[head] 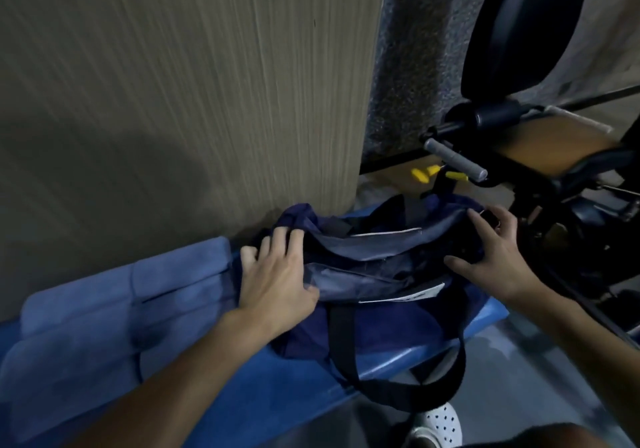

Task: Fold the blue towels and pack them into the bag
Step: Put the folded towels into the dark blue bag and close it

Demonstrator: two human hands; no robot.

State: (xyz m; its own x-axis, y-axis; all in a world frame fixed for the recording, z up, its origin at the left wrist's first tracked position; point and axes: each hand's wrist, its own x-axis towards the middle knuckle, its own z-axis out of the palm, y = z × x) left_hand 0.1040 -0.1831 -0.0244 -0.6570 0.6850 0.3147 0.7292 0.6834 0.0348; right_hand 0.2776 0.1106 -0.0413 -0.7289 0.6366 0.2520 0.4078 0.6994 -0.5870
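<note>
While folded blue towels (114,305) are lying stacked on blue bench (398,357), navy bag (381,323) is sitting just right of them, mouth gaping upward, long axis running left-right between hands. Left hand (277,274): fingers spread, pressing bag's left end, just beside towel stack; nearer hand for pickup. Right hand (498,253): fingers spread, bracing bag's right end, pinching nothing. Black strap (415,401) is hanging off bench front. Gym machine (519,136) is standing beyond.

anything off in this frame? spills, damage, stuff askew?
Nothing looks spilled or damaged. One oddity: the bag sits slumped by the front edge of the bench, and its black strap dangles over that edge toward the floor. The folded towels lie neatly to its left, not yet inside it.
</note>
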